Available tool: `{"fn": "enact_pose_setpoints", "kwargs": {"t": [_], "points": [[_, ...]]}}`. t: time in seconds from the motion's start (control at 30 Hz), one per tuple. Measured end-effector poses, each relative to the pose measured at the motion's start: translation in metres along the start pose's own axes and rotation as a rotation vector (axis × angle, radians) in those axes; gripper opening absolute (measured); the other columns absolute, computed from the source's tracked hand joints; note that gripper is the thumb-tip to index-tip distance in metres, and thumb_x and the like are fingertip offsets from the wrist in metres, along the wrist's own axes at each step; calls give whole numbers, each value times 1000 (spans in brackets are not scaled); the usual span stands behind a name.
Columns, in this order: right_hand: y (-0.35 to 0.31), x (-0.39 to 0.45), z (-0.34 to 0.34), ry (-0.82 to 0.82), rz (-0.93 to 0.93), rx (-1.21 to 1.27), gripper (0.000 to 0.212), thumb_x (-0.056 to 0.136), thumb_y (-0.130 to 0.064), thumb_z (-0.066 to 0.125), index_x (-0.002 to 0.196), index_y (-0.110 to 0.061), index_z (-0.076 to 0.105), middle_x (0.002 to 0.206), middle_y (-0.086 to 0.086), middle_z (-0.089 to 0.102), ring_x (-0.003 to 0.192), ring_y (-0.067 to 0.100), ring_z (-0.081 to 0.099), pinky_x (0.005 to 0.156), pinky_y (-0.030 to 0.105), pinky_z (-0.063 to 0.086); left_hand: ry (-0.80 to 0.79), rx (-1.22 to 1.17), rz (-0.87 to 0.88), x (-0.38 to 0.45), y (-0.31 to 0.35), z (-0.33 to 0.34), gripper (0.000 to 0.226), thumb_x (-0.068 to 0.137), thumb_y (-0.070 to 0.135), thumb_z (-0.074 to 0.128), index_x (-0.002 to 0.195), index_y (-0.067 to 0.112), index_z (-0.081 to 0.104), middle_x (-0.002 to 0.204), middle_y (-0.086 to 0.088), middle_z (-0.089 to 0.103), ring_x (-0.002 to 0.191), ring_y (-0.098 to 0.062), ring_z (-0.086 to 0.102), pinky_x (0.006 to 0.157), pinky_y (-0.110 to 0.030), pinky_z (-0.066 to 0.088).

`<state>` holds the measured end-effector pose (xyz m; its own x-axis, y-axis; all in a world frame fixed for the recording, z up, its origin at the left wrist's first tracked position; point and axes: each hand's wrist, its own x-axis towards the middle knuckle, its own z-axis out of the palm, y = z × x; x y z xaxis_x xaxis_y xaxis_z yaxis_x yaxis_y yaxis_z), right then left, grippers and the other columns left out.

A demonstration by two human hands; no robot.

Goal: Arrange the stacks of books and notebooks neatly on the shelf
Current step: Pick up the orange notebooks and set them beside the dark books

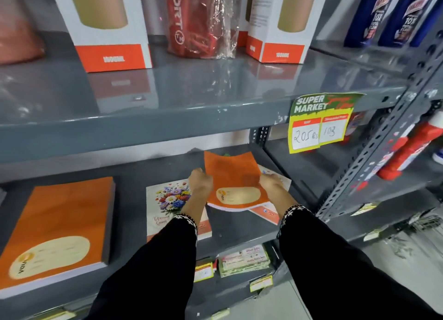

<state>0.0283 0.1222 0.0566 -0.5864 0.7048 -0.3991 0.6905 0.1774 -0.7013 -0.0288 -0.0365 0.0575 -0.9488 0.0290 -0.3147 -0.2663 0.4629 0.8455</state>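
Orange notebook (236, 183) held btwn both hands, lifted & bowed above the shelf (134, 173): left hand (201, 179) clamps its left edge, right hand (272, 182) its right edge. White notebook (268, 214) lies under it.

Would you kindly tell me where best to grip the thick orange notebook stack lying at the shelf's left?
Grip the thick orange notebook stack by its two long edges, coming from the front; it lies flat, near edge at the grey metal shelf lip.
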Motion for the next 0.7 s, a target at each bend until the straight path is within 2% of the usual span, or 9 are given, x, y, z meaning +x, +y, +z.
{"fn": "enact_pose_setpoints", "kwargs": {"t": [0.07, 0.13, 0.17, 0.23, 0.3, 0.37, 0.5, 0.6, 0.7], "points": [[-5, -7, 7, -55, -30, 49, 38, 97, -9, 44, 131, 6, 48, 141, 24, 47, 129, 35, 48, 102, 34, 43, 70, -37, 5, 11, 3, -14, 22, 85, -6, 44, 68, -3, 58, 74, -16, 63, 99, -42, 61, 81, -44, 49], [-15, -21, 20, -78, -30, 98, 28, 93, -4, 48, 119, 2, 57, 136, 24, 51, 116, 30, 54, 103, 38, 42, 127, -107, -6, 13, -9, -41, 31, 87, -4, 43, 110, -11, 62, 115, -26, 66, 116, -39, 58, 95, -41, 49], [-21, -30, 30, -114, -34, 155, 20, 89, -2, 52, 107, 0, 62, 128, 24, 57, 102, 28, 58, 97, 39, 46, 156, -117, -7, 14, -19, -57, 34, 88, -3, 42, 116, -10, 59, 124, -26, 63, 114, -38, 59, 94, -41, 49], [-31, -43, 58, -212, -19, 296, 7, 79, 1, 57, 78, -2, 62, 99, 19, 64, 76, 26, 57, 79, 38, 51, 212, -127, 5, 13, -34, -95, 27, 89, -2, 41, 97, -9, 65, 122, -26, 64, 105, -37, 62, 86, -41, 50], [-37, -43, 92, -297, -36, 339, 8, 68, -4, 62, 63, -8, 58, 82, 14, 61, 72, 27, 57, 76, 39, 49, 292, -133, 1, 14, -51, -132, 27, 91, -1, 41, 95, -9, 66, 121, -30, 62, 111, -40, 59, 94, -43, 47], [-53, -85, 125, -408, -59, 296, 10, 62, -8, 65, 58, -11, 56, 72, 11, 59, 64, 25, 55, 69, 36, 47, 380, -147, -11, 10, -75, -178, 31, 92, -1, 40, 112, -9, 63, 123, -30, 61, 115, -41, 57, 99, -42, 45], [-80, -156, 174, -491, -142, 235, 13, 82, 0, 63, 70, -6, 59, 70, 6, 58, 67, 18, 58, 51, 19, 46, 504, -137, -56, 4, -120, -253, 33, 88, -2, 42, 112, -7, 63, 120, -29, 63, 112, -42, 58, 97, -44, 47], [-86, -180, 213, -539, -187, 235, 15, 81, 5, 65, 77, -7, 58, 76, 6, 60, 80, 19, 60, 66, 24, 51, 557, -66, -65, -1, -143, -295, 35, 89, -1, 44, 116, -1, 66, 120, -28, 64, 113, -42, 59, 98, -43, 48], [-81, -187, 245, -542, -220, 139, 28, 77, 2, 71, 59, -11, 54, 75, 8, 63, 80, 22, 62, 80, 37, 56, 541, 23, -76, -4, -160, -316, 35, 90, -2, 45, 116, 2, 67, 119, -26, 66, 111, -40, 61, 96, -41, 49]]}}
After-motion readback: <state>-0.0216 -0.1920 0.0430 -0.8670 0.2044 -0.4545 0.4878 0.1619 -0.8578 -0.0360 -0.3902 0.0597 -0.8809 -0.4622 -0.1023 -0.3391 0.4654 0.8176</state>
